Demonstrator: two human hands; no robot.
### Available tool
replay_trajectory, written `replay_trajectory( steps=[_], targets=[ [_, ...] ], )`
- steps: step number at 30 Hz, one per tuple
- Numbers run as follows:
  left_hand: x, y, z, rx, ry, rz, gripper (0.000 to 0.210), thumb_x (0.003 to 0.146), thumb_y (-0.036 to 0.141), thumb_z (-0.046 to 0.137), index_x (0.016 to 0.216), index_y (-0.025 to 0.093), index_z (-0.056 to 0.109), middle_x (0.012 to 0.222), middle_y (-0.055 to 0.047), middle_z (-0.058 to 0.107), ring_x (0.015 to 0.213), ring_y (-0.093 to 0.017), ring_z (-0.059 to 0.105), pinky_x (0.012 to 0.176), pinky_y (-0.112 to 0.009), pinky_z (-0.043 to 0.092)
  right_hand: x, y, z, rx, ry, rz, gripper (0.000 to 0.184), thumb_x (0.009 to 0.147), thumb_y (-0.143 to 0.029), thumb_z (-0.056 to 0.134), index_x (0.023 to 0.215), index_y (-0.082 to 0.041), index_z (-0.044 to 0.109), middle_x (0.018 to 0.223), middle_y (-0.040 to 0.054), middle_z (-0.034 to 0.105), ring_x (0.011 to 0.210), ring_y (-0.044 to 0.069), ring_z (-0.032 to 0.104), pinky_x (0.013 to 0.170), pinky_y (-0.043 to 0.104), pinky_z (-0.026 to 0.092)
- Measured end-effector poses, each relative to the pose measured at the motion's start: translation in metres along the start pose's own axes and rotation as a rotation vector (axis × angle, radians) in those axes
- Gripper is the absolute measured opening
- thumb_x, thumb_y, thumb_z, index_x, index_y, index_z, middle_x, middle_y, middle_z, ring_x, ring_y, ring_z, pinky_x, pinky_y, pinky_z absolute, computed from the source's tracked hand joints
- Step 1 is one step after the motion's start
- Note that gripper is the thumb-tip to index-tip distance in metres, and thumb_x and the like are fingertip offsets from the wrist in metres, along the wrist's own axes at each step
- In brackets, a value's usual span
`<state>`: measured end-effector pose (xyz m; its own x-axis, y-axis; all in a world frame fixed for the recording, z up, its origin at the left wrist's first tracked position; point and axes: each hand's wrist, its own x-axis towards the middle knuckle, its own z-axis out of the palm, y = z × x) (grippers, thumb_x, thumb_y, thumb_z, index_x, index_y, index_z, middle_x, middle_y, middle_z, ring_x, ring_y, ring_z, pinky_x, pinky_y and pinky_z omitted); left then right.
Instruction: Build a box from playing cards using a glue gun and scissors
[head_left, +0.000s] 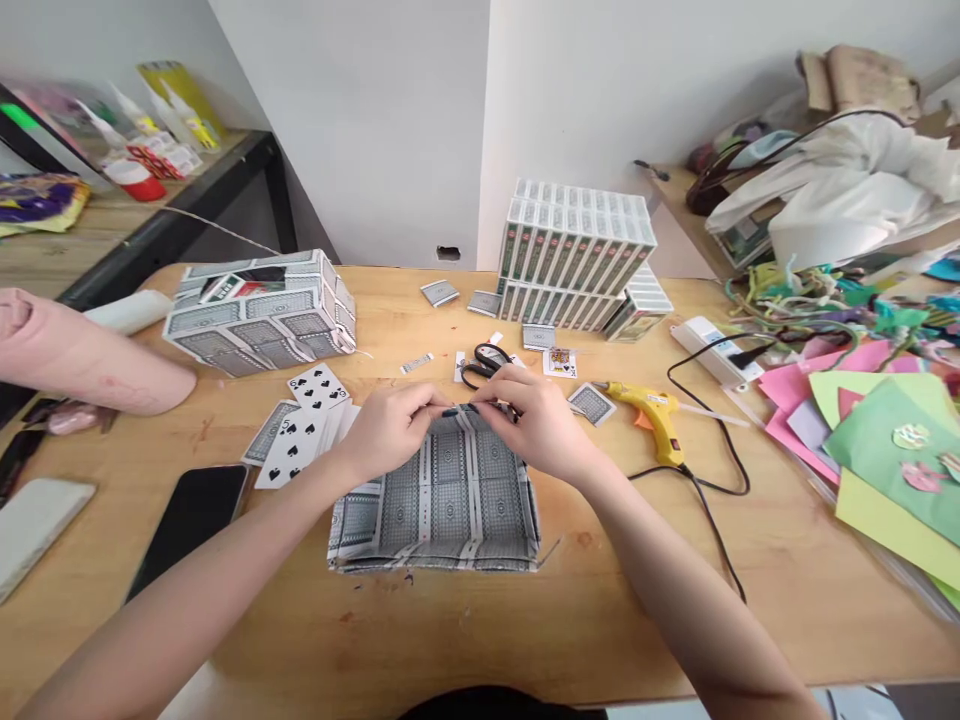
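An open-topped box made of grey-backed playing cards (450,510) rests on the table in front of me. My left hand (397,425) pinches the middle of its far rim from the left. Close beside it, my right hand (536,415) grips the same rim, fingers pressed together. The two hands' fingertips nearly meet there. Just behind the right hand lie black-handled scissors (484,362), partly covered by it. Loose playing cards (300,440), some showing spades, spread left of the box. A yellow glue gun (652,415) lies to the right.
A finished-looking card box (259,315) stands back left, near a pink roll (90,350) and a black phone (191,525). Stacked card decks (574,255) stand at the back. A black cord (709,520) and power strip (716,350) lie right, beside coloured papers (885,460).
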<state>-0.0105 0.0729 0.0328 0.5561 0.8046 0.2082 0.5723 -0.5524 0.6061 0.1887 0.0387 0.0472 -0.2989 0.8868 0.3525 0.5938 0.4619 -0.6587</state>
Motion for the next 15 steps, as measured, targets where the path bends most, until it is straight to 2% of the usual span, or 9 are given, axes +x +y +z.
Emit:
replay_trajectory(
  steps=[4,15],
  targets=[
    [0.001,0.000,0.002,0.013,-0.014,0.034,0.016,0.084,0.018,0.046,0.076,0.018,0.060,0.073,0.001,0.066,0.069,-0.012,0.059,0.064,-0.023,0.042,-0.006,0.005,0.003,-0.002,0.021,-0.006,0.015,0.082,-0.015,0.051,0.082,-0.017,0.066,0.081,0.0053,0.061,0.075,0.014,0.057,0.068,0.027,0.045],
    [0.003,0.002,0.004,0.051,-0.070,0.009,0.017,0.085,0.021,0.044,0.075,0.017,0.057,0.071,0.001,0.064,0.066,-0.012,0.057,0.061,-0.024,0.040,-0.013,0.011,0.006,-0.002,0.018,-0.004,0.015,0.083,-0.016,0.051,0.084,-0.017,0.066,0.081,0.0053,0.059,0.075,0.014,0.056,0.068,0.027,0.045]
  ],
)
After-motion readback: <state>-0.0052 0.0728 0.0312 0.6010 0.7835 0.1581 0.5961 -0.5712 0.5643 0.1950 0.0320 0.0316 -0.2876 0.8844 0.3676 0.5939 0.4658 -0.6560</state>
